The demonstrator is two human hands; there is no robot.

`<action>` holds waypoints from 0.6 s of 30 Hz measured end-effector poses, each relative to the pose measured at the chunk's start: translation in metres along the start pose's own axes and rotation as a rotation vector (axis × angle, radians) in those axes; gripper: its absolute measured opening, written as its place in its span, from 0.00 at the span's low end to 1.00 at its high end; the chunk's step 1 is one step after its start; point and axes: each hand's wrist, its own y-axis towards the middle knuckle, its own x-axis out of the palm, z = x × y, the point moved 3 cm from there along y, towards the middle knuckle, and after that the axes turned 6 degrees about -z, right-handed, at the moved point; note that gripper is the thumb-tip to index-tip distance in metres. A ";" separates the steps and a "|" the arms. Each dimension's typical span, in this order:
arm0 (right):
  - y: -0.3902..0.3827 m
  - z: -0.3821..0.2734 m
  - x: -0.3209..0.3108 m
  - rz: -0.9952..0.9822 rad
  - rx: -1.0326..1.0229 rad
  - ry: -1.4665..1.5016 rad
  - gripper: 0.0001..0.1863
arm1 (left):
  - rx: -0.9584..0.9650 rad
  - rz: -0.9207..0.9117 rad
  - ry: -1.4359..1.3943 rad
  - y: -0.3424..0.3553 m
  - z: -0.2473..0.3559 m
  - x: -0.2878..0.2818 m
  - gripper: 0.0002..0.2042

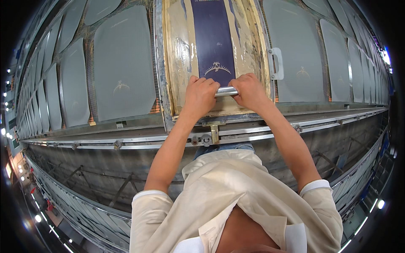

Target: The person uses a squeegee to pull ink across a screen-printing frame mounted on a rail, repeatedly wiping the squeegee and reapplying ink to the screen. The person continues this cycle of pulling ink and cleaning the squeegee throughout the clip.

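Both of my hands are closed around the metal bar of a squeegee, which lies crosswise near the close end of a screen-printing frame. My left hand wraps its left end, and my right hand wraps its right end. Only a short silvery stretch shows between the fists; the blade is hidden. Beyond the bar runs the screen's dark purple window, with a pale arched emblem close to my hands. Smeared beige coating borders it on both sides.
Grey cut panels, several with a faint emblem, lie along the long table to either side. A white handle sticks out on the frame's right. A metal rail runs along the table's near edge, with a bracket below the frame.
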 end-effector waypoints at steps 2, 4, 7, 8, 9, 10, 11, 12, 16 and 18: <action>-0.008 -0.007 0.003 0.047 -0.007 -0.006 0.13 | 0.016 0.031 -0.006 -0.008 0.006 0.001 0.11; -0.010 -0.008 0.001 0.096 -0.024 -0.011 0.12 | 0.023 0.025 -0.013 -0.008 0.007 -0.001 0.11; 0.004 0.004 -0.005 -0.149 0.038 0.049 0.10 | -0.031 -0.142 -0.060 0.004 0.001 -0.009 0.09; 0.015 0.010 -0.011 -0.125 0.029 0.022 0.10 | -0.035 -0.133 -0.057 0.017 -0.006 -0.013 0.09; 0.032 0.020 -0.018 -0.101 0.020 -0.005 0.10 | -0.038 -0.125 -0.054 0.033 -0.017 -0.017 0.08; 0.051 0.031 -0.023 -0.078 0.011 -0.032 0.10 | -0.041 -0.117 -0.052 0.052 -0.030 -0.020 0.08; 0.077 0.046 -0.031 -0.059 0.008 -0.050 0.10 | -0.040 -0.098 -0.033 0.076 -0.047 -0.027 0.08; 0.101 0.064 -0.042 -0.035 0.013 -0.067 0.09 | -0.031 -0.083 -0.012 0.103 -0.063 -0.033 0.08; 0.210 0.136 -0.091 -0.006 0.077 -0.084 0.10 | -0.010 -0.048 0.072 0.220 -0.131 -0.060 0.11; 0.263 0.166 -0.114 -0.041 0.101 -0.070 0.12 | -0.047 -0.046 0.086 0.274 -0.164 -0.073 0.13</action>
